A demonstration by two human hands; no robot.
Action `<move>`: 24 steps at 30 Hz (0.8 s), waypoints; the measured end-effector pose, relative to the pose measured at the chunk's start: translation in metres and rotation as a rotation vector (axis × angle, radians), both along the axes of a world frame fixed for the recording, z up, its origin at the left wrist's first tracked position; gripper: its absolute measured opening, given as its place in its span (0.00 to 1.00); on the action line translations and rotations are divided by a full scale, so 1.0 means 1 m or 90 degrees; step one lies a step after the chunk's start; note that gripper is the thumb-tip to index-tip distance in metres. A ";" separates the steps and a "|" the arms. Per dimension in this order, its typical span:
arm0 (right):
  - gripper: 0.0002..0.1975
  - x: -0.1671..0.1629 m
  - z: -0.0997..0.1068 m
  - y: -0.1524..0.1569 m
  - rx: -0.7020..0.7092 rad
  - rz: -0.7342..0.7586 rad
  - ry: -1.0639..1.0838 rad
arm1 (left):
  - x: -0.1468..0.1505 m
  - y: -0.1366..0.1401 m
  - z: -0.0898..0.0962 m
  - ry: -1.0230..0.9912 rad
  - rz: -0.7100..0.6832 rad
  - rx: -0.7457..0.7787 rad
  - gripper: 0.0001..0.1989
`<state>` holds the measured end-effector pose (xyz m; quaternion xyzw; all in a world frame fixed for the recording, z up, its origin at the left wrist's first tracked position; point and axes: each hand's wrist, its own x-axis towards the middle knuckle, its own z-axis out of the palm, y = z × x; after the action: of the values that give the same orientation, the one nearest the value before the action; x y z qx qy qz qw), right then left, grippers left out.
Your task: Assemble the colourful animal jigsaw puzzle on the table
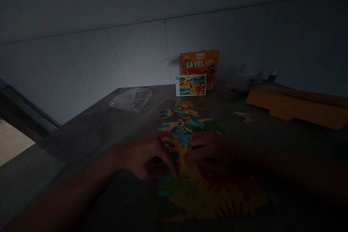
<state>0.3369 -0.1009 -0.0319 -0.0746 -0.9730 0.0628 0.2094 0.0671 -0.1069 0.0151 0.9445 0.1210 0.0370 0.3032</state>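
Note:
A largely assembled jigsaw puzzle [187, 192] with a jungle picture lies on the dark table in front of me. My left hand [148, 157] is over its left edge, index finger stretched down onto the picture, the other fingers partly curled. Bent fingers of my right hand [208, 148] rest close to the blue elephant [179, 136]; what they hold, if anything, is hidden in the dim light. Loose puzzle pieces [185, 110] lie in a heap just beyond the top edge. Another puzzle piece [245, 117] is off to the right.
Behind the pieces, a picture card [191, 85] leans against an orange "LEVEL UP!" box [199, 61]. A clear plastic bag [132, 99] lies at the back left of the table [89, 123]. On the right sits an orange tray-like box part [293, 107]. A pale wall [136, 54] bounds the back.

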 end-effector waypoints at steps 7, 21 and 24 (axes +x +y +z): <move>0.12 0.001 0.002 -0.003 -0.022 0.045 0.033 | 0.001 0.000 0.000 0.006 -0.009 0.002 0.16; 0.13 0.000 -0.001 -0.004 -0.044 0.034 0.058 | -0.020 0.024 -0.006 0.009 0.047 0.105 0.15; 0.14 0.000 -0.003 -0.002 -0.048 0.047 0.080 | -0.026 0.028 -0.005 0.034 0.063 0.157 0.15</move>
<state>0.3373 -0.1028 -0.0348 -0.0424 -0.9570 0.1117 0.2644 0.0414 -0.0785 0.0102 0.9682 0.1697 0.0417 0.1790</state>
